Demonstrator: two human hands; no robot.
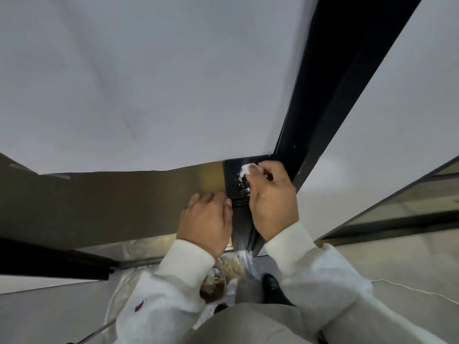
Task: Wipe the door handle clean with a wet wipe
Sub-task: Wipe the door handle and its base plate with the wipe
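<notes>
Here, mid-wipe, close against the door edge. Right hand (272,197) curled round a small wad of wet wipe (248,168), pinched at the fingertips and pressed to the dark glossy plate (236,182) on the door's right side, just below the white panel (149,83). Door handle itself not plainly seen: hidden under the right hand, or perhaps only the plate showing; cannot tell which. White smears and foam flecks across the plate to the left of the wipe. Left hand (206,222) just to the left, fingers loosely bent against the brown door face (111,194) at the plate's left edge, holding nothing, seemingly bracing.

Likely trouble from here:

- Streaks left behind. Only a small wad in the grip, so little fresh surface; probably spreading the white residue rather than lifting it unless refolded.
- Wipe slipping out. Held by fingertips alone on a slick surface; a hard stroke could pull it loose and drop it to the floor.
- Missed spots. Underside and far side of the handle out of sight from this angle, so easily skipped.
- Door swinging. Pressure from the right hand could move it if the left-hand brace eases off.
- Drips. Moisture running down the black frame (347,83) toward the clear plastic sheeting (139,244) on the floor near the black shoe (269,281).
</notes>
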